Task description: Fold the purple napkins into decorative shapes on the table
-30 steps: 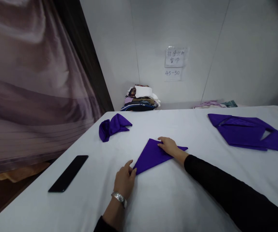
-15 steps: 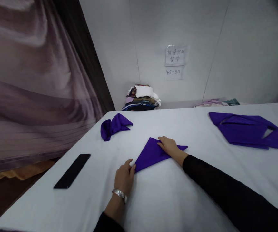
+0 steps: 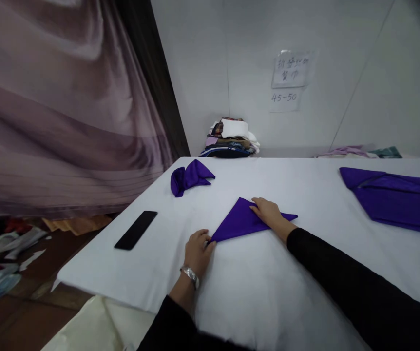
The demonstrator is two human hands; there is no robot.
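A purple cloth napkin [image 3: 236, 222], folded into a triangle, lies flat on the white-covered table in front of me. My left hand [image 3: 198, 251], with a silver bracelet at the wrist, has thumb and fingertips closed on the napkin's left corner. Over the right part of the napkin rests my right hand [image 3: 268, 213], its fingers stretched along the upper edge and its thumb slightly apart, pressing on the cloth. A narrow purple point sticks out to the right beyond that wrist.
A shaped purple napkin [image 3: 192, 178] sits beyond my left hand, and a black phone-like slab [image 3: 136, 230] lies at left. More purple cloth [image 3: 396, 200] is at right. Stacked clothes [image 3: 230, 139] stand behind the table [image 3: 283, 287]. A curtain [image 3: 67, 112] hangs at left.
My view has shifted left, so the table's front left corner and the floor now show. The left index finger has come down to the napkin's corner; the right hand stays on the cloth.
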